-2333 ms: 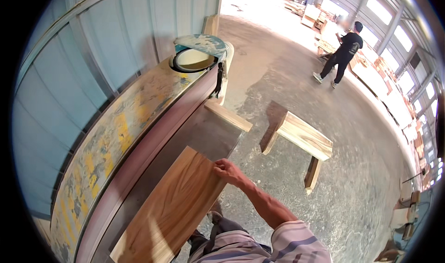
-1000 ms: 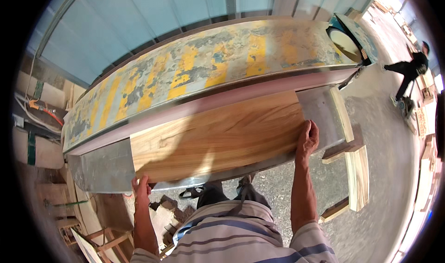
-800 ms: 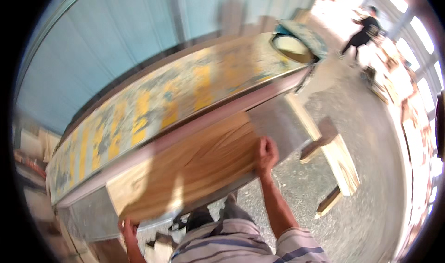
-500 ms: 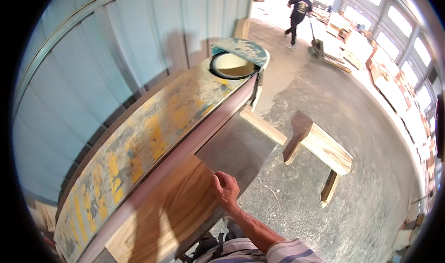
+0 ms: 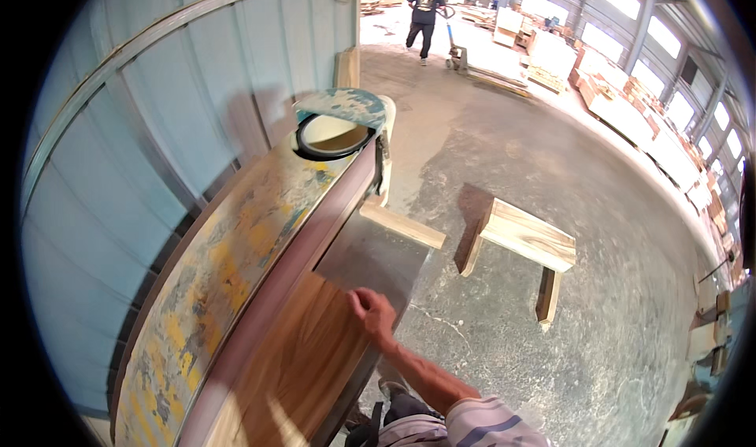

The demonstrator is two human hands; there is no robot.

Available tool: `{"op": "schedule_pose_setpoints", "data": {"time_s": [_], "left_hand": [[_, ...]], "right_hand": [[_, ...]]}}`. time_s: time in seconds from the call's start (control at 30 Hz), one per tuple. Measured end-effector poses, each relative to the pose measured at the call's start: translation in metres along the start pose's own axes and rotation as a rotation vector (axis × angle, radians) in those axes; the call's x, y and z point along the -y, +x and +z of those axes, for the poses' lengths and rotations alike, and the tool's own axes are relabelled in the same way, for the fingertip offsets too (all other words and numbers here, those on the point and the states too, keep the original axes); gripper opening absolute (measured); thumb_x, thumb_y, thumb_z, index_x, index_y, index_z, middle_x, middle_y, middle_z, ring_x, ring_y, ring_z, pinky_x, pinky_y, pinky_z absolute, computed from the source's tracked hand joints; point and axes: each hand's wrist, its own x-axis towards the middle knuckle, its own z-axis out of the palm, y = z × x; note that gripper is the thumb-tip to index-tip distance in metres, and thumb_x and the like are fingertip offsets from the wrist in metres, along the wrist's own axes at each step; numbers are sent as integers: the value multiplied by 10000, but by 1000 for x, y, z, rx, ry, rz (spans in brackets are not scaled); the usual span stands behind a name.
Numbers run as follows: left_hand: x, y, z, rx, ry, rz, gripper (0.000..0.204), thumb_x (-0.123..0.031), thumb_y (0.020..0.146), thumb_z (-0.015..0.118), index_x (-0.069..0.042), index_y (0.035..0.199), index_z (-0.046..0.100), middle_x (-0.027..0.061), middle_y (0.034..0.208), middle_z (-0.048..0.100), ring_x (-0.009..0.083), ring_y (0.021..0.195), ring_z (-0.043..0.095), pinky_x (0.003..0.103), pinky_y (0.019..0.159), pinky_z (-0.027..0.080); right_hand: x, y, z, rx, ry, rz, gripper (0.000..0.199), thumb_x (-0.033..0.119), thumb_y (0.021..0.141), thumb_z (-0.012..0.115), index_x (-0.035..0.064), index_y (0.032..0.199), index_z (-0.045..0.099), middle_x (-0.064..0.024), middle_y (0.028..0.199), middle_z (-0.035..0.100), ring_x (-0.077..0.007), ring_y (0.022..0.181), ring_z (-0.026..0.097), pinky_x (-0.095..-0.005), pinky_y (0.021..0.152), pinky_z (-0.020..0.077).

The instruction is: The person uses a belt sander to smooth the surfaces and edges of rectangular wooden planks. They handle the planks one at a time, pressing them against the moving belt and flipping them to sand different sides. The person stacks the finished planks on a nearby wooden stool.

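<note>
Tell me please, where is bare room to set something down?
The metal table is bare between the board, the pink band and the wood strip. Floor is also bare between the table and the legged plank. Crowded: the board's left edge, close along the band.

right hand (image 5: 374, 315): fingers curled inward | right forearm (image 5: 429, 376): bare, slanting up-left

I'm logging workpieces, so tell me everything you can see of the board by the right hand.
The board is a flat panel, seemingly wood, brown with darker grain along its length and a bright streak low down. It lies on the grey table, slanting up to the right, its left edge along the pink band; whether they touch is unclear. The right hand is at its far right corner, its grip unclear. The near end runs out of the picture.
</note>
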Motion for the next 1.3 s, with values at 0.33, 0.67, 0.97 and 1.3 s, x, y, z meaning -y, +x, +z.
{"op": "schedule_pose_setpoints", "data": {"time_s": [0.33, 0.67, 0.97, 1.3], "left_hand": [[-51, -31, 5, -87, -123, -140, 332, -414, 840, 587, -87, 871, 540, 50, 644, 529, 116, 481, 451, 224, 373, 317], [-29, -14, 5, -54, -137, -142, 341, -446, 849, 594, -119, 765, 552, 39, 606, 546, 81, 413, 418, 226, 312, 242], [-8, -23, -10, 204, -313, 12, 239, -282, 910, 534, -55, 871, 598, 15, 639, 483, 134, 529, 463, 268, 476, 369], [-98, -80, 61, -187, -276, -263, 555, -280, 796, 692, -189, 1272, 422, -12, 670, 517, 63, 414, 366, 220, 364, 262]], "right_hand": [[4, -9, 3, 67, -11, 50, 282, 395, 802, 667, 147, 934, 690, -51, 863, 671, -217, 847, 618, -333, 764, 486], [6, -4, -6, 75, -28, 63, 270, 370, 822, 643, 130, 936, 690, -85, 878, 668, -242, 855, 620, -343, 775, 487], [0, -4, 8, 3, 31, -26, 230, 287, 836, 637, 68, 899, 673, -141, 791, 649, -267, 736, 627, -351, 687, 488], [-8, 22, -5, 143, 262, 48, 316, 287, 910, 585, -2, 1029, 631, -18, 892, 625, -107, 812, 545, -246, 753, 445]]}}
